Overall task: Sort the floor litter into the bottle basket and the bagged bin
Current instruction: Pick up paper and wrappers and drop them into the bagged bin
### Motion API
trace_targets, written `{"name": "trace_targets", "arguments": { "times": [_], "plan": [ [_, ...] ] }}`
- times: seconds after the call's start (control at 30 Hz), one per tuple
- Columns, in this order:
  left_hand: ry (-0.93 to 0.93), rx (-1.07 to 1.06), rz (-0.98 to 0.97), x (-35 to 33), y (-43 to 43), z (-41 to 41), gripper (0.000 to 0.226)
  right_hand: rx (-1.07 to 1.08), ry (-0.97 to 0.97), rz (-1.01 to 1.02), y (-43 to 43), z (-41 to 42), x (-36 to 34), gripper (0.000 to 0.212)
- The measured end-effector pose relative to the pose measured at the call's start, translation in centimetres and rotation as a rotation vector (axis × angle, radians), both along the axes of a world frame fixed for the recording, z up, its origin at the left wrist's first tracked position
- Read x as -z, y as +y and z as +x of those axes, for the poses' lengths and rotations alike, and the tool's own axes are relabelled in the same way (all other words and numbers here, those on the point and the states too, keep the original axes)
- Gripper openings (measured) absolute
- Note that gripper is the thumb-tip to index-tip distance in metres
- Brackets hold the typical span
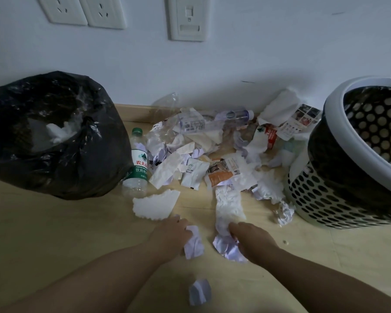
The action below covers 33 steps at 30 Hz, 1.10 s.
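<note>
While the head camera is looking down, step: paper is being gathered at the near edge of the mixed litter pile (212, 154); judging by what remains, sorting is only starting.
Left hand (169, 231): curling its fingers round a small crumpled white paper scrap (193, 242), near centre.
Right hand (251, 238): gripping a crumpled lilac-white paper wad (227, 247), its thumb touching the near end of a long crumpled white tissue (229, 206).
Black bagged bin (77, 166): standing far left, mouth gaping, white tissue showing inside.
White perforated plastic basket (325, 199): leaning at far right; its contents are not showing.
Green-capped clear plastic bottle (138, 161): lying just beside the bin, waiting for the basket.
Clear unlabelled-cap bottle (212, 123): lying at the far side of the pile, against the wall.
Loose crumpled scrap (199, 291): lying nearest, apart from both hands.
Next move: probably both handfuls are going left into the bin, calling for a firm hold so no scraps are dropping.
</note>
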State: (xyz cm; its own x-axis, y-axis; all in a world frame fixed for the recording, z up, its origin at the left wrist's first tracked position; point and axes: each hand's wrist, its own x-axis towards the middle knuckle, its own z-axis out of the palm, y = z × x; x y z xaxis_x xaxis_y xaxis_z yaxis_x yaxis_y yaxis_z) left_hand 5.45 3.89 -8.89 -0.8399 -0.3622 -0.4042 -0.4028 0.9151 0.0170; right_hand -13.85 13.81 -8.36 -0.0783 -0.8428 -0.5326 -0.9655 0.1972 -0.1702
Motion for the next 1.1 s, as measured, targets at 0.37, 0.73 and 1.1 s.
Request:
{"name": "trace_targets", "arguments": {
  "times": [0.37, 0.73, 1.1],
  "plan": [
    [0.042, -0.147, 0.034, -0.7, 0.4, -0.6, 0.069, -0.121, 0.007, -0.144, 1.3, 0.3, -1.3, 0.060],
    [-0.048, -0.130, 0.221, 0.8, 0.2, -0.3, 0.028, -0.178, -0.036, -0.218, 0.0, 2.3, -1.2, 0.030],
    [0.109, -0.257, 0.223, -1.0, 1.4, 0.0, 0.018, 0.083, 0.016, -0.108, 0.6, 0.9, -1.5, 0.032]
  ]
}}
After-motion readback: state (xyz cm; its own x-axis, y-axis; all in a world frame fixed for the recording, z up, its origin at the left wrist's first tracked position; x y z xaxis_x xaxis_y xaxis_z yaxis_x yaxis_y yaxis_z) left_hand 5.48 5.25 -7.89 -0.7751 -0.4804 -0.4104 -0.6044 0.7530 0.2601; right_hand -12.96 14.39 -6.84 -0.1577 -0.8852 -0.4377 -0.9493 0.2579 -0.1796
